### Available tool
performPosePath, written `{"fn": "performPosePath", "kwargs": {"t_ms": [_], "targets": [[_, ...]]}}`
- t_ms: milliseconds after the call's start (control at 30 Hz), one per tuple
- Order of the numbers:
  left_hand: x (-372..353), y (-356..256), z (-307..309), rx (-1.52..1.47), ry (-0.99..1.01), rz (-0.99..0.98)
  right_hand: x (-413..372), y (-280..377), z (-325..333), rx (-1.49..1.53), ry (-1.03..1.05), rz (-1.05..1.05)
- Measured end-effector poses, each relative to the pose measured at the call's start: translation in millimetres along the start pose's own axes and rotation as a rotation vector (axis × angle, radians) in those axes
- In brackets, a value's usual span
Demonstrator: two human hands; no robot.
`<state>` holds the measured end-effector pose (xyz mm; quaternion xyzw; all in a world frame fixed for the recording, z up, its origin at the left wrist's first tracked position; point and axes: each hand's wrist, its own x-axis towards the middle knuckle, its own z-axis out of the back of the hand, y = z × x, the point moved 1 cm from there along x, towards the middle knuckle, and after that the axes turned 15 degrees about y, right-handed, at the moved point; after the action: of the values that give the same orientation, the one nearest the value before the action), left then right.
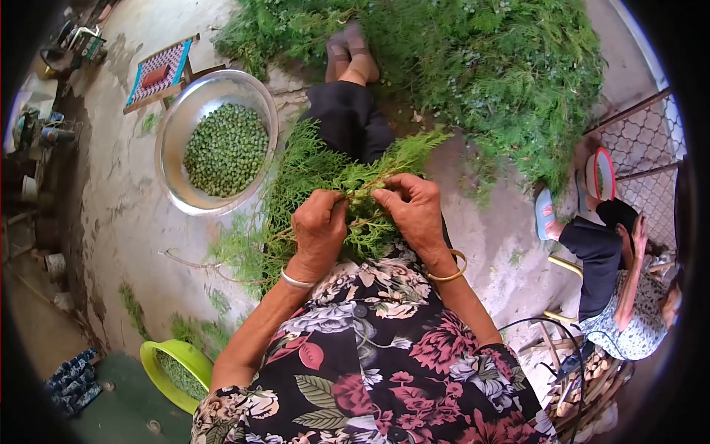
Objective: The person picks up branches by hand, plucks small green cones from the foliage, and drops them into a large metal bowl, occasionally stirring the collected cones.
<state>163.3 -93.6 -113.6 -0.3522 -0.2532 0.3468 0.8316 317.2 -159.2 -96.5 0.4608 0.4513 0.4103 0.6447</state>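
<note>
A leafy green branch [303, 166] lies across my lap, its feathery sprigs spreading to both sides. My left hand [320, 226] is closed on the branch, thumb and fingers pinched together near its stem. Just to the right, my right hand [410, 209] pinches a part of the same branch between thumb and forefinger. The two hands are close together but apart. Whether a small berry is between the fingertips cannot be made out. To the left of the branch stands a large metal basin [167, 159] holding many round green berries [226, 149].
Beyond my feet lies a big heap of cut branches [510, 81]. A small woven stool [159, 72] stands behind the basin. At lower left is a lime-green bowl [198, 362]. Another person [625, 318] sits at right near a red-rimmed bowl [605, 174] and firewood [592, 392].
</note>
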Motion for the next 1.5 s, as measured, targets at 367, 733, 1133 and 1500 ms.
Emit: {"fn": "performPosePath", "kwargs": {"t_ms": [367, 733, 1133, 1500], "targets": [[-1, 3, -4, 0.063, 0.001, -0.051, 6, 8, -2, -0.082, -0.099, 0.027], [-2, -2, -4, 0.061, 0.068, -0.088, 6, -5, -6, -0.090, -0.187, 0.093], [-5, 6, -3, 0.028, -0.002, 0.017, 0, 5, 64, 0.968, -0.095, 0.104], [-3, 6, -5, 0.048, -0.022, -0.003, -10, -8, -7, -0.002, -0.008, -0.035]]}}
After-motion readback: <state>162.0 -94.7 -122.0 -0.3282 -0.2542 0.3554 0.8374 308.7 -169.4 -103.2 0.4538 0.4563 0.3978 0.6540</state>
